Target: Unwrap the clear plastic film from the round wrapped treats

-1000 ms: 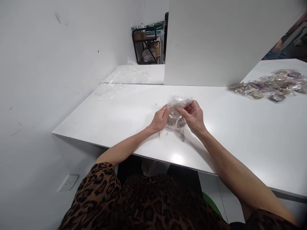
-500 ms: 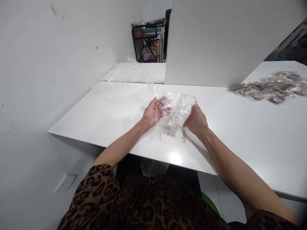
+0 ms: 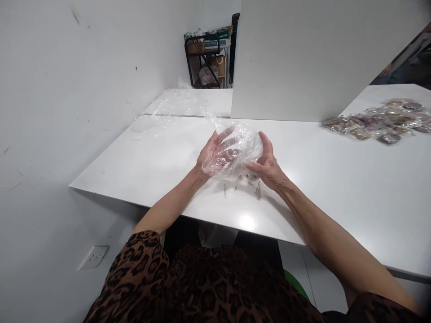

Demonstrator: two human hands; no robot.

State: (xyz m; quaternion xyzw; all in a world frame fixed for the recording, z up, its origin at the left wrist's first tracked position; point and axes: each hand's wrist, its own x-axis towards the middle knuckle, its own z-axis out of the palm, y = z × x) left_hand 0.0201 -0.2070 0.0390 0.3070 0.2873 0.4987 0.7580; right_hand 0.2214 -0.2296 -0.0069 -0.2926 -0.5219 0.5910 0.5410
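Observation:
Crumpled clear plastic film (image 3: pixel 247 139) is between my hands, above the white table. My left hand (image 3: pixel 215 152) has its palm up and its fingers spread. The film drapes over it, and I cannot tell whether the hand is inside a bag or only under a sheet. At the film's right side, my right hand (image 3: pixel 267 163) grips the bunched part, its thumb on the near edge and a finger raised at the far side. Its other fingers are partly hidden. A thin tail of the film trails toward the back left.
More loose clear film (image 3: pixel 158 121) lies at the table's back left, by the wall. Several small wrapped packets (image 3: pixel 387 121) are heaped at the right. A white panel (image 3: pixel 286 58) rises behind the table (image 3: pixel 336 188). Beyond it stands a dark rack (image 3: pixel 202 56) with boxes.
The film has bunched and shifted slightly left, covering more of my left palm. My right hand has moved a little left and turned, with its thumb now showing in front.

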